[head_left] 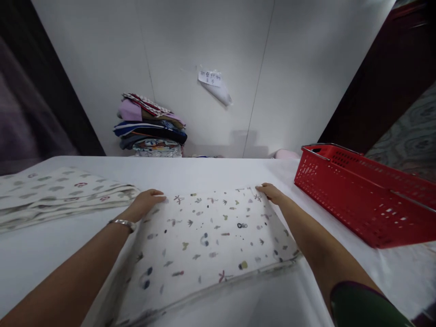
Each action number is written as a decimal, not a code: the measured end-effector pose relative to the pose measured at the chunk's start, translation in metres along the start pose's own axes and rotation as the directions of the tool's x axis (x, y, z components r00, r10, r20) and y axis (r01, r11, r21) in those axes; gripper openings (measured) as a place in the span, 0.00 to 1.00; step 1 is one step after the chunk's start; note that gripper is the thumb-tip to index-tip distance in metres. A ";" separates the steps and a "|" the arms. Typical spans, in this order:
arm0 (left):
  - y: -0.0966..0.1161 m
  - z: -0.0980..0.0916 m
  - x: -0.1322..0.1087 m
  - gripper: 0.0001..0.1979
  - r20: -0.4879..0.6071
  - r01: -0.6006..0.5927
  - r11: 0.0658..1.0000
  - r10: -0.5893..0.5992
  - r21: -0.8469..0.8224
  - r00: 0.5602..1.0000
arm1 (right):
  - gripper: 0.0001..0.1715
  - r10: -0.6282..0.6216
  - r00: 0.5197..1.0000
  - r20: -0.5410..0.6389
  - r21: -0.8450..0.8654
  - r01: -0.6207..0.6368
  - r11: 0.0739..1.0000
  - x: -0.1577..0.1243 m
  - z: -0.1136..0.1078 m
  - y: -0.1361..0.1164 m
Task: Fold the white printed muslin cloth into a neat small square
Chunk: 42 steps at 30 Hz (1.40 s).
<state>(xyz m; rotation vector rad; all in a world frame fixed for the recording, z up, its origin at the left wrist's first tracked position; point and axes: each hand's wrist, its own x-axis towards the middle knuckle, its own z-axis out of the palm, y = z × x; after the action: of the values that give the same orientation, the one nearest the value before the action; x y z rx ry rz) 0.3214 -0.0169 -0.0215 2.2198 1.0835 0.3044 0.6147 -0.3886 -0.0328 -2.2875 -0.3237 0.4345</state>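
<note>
A white cloth (213, 231) with small printed motifs is stretched between my two hands over the white table. My left hand (149, 202) pinches its far left corner; a silver bangle circles that wrist. At the far right corner, my right hand (270, 192) grips the cloth between thumb and fingers. The near edge of the cloth hangs in loose, slightly blurred folds toward me. Left of my left hand lies a folded cream cloth (68, 193) with grey and red printed shapes.
A red plastic basket (361, 195) with metal handles stands on the right of the white table (218, 170). A stack of folded fabrics (150, 129) rises at the back left against the wall. A paper note (210, 78) is taped above, and a pink item (286, 154) shows behind the far edge.
</note>
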 end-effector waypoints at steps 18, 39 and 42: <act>-0.014 0.033 -0.046 0.30 -0.058 -0.323 0.796 0.408 0.512 0.911 | 0.29 -0.540 0.841 -0.044 -0.795 0.298 0.529 -0.026 0.035 0.002; -0.033 0.039 -0.167 0.32 0.170 -0.385 0.869 0.348 0.311 0.922 | 0.35 -0.470 0.855 0.219 -0.778 0.444 0.445 -0.110 0.043 0.059; -0.032 0.032 -0.166 0.29 0.091 -0.331 0.931 0.320 0.155 0.943 | 0.33 -0.456 0.864 0.214 -0.778 0.433 0.455 -0.115 0.041 0.053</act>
<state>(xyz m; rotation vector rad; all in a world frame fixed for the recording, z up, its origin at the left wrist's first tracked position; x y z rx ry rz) 0.2109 -0.1447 -0.0555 2.5451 0.7249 0.2875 0.4992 -0.4388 -0.0736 -2.9154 -1.3293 -0.0772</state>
